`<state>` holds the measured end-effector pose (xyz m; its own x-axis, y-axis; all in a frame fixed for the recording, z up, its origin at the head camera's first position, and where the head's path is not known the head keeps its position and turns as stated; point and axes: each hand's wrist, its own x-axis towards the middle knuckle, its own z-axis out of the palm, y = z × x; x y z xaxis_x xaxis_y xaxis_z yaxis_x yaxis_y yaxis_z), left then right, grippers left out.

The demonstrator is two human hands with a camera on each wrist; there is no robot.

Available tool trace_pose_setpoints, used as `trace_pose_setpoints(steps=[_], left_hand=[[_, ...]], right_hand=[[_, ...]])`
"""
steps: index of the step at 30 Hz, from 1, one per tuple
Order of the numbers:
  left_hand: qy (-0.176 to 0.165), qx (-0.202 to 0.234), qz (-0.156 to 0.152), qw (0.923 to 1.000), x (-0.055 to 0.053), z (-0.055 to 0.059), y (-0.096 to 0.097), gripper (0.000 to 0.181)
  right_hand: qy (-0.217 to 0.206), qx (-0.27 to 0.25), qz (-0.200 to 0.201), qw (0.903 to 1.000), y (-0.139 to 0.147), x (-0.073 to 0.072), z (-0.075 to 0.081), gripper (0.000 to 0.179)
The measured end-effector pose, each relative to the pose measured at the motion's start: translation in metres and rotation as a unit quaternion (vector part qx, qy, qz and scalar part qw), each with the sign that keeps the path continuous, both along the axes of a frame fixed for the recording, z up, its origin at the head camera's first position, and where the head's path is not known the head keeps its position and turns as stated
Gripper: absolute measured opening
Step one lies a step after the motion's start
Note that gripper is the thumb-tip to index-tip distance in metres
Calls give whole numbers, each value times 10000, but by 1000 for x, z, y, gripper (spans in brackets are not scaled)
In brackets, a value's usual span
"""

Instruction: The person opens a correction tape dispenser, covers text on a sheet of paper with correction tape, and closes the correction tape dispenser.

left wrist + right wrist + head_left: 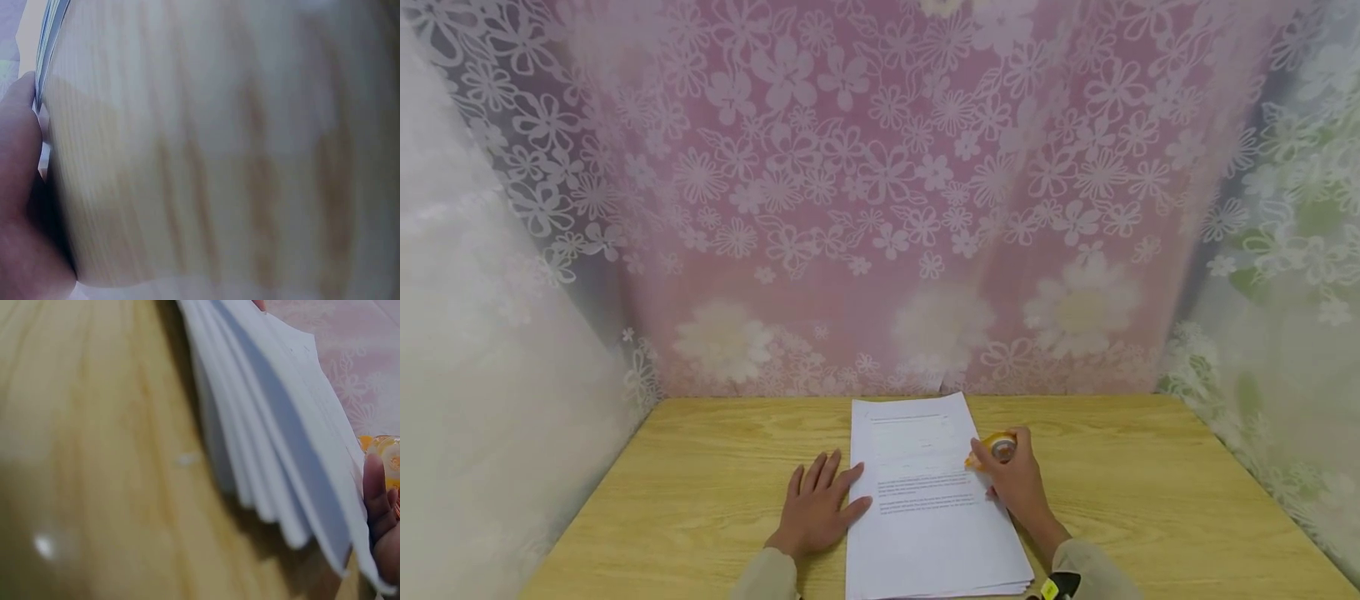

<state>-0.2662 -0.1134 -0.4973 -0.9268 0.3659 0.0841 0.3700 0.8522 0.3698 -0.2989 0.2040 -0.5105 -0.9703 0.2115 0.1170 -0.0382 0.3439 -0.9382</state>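
On the left, the left hand (816,508) lies palm down on the table (700,492) with its fingers extended, gripping nothing; the thumb and index fingertips rest on the left edge of the paper stack (917,550).

The stack lies between the hands, its printed face up. It is likely light and floppy, and its sheets should slide over one another easily: the right wrist view shows the layers fanned apart and curling at one end. A flat press near an edge, or a pinch through all the layers, looks safest against creasing.

Farther right, at the stack's right edge, a small orange tape dispenser (1000,450) looks light and stiff, probably smooth, best pinched by its sides. The right hand (1018,483) holds it between thumb and curled fingers.
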Motion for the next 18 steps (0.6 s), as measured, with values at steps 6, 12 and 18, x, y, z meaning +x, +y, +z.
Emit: trace_pose_setpoints(steps=[6,12,18], left_hand=[[121,93,24,9999,-3,-6,0,57],[249,229,36,9994,-7,-18,0,59],[314,189,43,9993,-8,-19,-2,59]], right_hand=[[-67,24,-43,10000,-1,-1,1,71],[59,-55,-72,9999,-7,1,5,73],[248,-234,-33,9994,-25,2,22,74]])
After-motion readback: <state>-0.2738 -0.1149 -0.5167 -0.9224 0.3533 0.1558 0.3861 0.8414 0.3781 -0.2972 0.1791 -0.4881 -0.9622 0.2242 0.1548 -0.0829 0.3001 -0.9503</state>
